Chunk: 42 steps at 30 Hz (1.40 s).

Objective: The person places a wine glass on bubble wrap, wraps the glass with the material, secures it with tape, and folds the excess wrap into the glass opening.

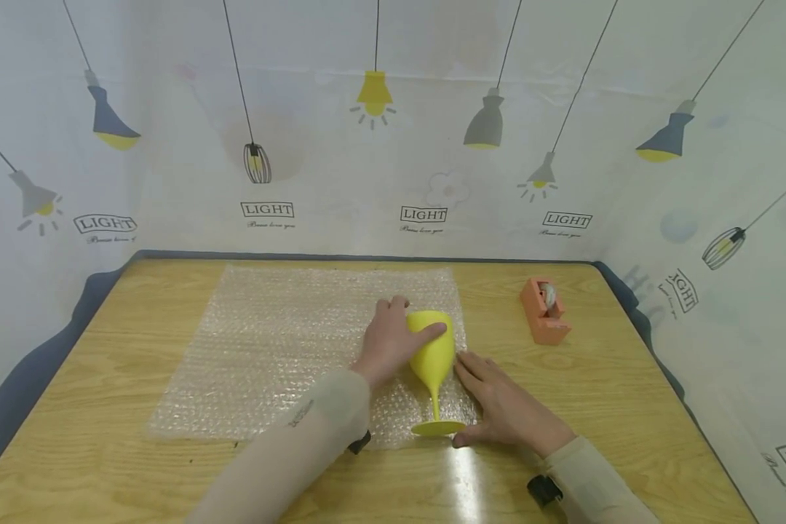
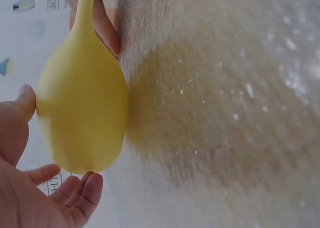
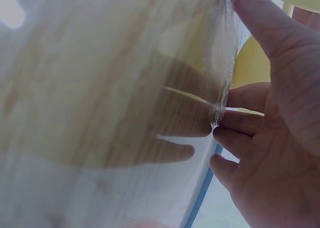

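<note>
A yellow goblet (image 1: 434, 356) lies along the right side of a sheet of bubble wrap (image 1: 268, 349), its foot toward me and its rim away. My left hand (image 1: 393, 338) holds the bowl, thumb on its upper side and fingertips around the rim, as the left wrist view shows on the goblet (image 2: 85, 102). My right hand (image 1: 507, 404) is at the sheet's right edge, beside the stem and foot. In the right wrist view its fingers are spread along the edge of the bubble wrap (image 3: 220, 62), with the thumb (image 3: 255, 12) apart from them.
An orange tape dispenser (image 1: 544, 313) with a roll of clear tape stands at the right back of the wooden table (image 1: 602, 407). A white backdrop (image 1: 340, 167) printed with lamps rises behind the table and along both sides.
</note>
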Each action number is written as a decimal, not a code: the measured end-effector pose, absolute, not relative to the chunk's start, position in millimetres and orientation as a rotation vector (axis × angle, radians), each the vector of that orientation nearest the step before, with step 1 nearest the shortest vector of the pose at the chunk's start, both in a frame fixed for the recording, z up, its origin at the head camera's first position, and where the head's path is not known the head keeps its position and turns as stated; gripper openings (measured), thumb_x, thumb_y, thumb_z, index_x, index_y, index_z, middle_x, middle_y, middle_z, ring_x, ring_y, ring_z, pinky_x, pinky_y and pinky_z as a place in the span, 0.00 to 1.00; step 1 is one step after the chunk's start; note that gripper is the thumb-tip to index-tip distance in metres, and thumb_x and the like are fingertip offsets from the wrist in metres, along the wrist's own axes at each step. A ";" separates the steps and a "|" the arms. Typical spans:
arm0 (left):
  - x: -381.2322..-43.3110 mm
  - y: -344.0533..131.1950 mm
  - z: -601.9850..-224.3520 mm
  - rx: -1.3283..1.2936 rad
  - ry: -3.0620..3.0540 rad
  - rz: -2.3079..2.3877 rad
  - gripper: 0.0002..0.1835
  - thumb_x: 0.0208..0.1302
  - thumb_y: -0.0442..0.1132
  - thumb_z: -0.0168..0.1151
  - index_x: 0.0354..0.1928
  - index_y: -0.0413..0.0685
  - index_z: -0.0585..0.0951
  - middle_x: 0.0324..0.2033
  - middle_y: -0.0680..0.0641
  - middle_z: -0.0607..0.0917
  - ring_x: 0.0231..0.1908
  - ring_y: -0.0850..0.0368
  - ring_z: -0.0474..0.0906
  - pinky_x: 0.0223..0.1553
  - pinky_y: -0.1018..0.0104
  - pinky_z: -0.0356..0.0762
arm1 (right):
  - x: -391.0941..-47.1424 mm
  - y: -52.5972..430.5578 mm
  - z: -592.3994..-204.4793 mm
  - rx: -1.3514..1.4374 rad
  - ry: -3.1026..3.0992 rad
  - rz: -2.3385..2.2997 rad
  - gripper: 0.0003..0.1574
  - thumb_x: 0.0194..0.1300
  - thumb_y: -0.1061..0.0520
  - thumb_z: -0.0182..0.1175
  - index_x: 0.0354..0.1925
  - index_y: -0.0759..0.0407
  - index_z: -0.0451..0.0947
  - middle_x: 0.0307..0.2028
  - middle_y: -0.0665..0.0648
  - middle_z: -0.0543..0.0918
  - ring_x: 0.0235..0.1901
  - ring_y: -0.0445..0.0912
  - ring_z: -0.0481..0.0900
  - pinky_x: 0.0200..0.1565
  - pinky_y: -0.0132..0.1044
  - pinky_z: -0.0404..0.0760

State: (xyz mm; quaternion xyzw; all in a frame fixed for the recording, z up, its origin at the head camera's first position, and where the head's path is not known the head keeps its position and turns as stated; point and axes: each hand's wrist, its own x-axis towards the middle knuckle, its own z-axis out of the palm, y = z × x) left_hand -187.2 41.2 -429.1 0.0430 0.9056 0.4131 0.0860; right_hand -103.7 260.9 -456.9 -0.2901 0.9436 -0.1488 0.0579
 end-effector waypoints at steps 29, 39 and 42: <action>-174.9 40.9 -420.7 0.629 2.806 0.939 0.52 0.53 0.59 0.80 0.76 0.47 0.68 0.63 0.45 0.74 0.56 0.48 0.75 0.57 0.56 0.79 | -100.8 286.2 -444.9 -0.624 2.653 -0.759 0.53 0.64 0.56 0.72 0.77 0.72 0.56 0.78 0.71 0.56 0.75 0.70 0.57 0.71 0.66 0.62; -175.8 49.0 -418.7 0.684 2.852 0.865 0.52 0.51 0.61 0.79 0.75 0.47 0.70 0.61 0.45 0.76 0.53 0.47 0.74 0.53 0.58 0.80 | -111.2 280.1 -445.4 -0.585 2.700 -1.068 0.30 0.73 0.67 0.55 0.68 0.81 0.66 0.60 0.75 0.79 0.56 0.65 0.81 0.57 0.58 0.82; -175.6 50.2 -418.1 0.675 2.857 0.853 0.51 0.51 0.62 0.79 0.74 0.47 0.71 0.61 0.46 0.75 0.52 0.48 0.74 0.53 0.58 0.80 | -113.3 277.9 -447.6 -0.441 2.646 -1.197 0.30 0.75 0.64 0.54 0.69 0.80 0.65 0.60 0.72 0.81 0.58 0.64 0.81 0.59 0.58 0.80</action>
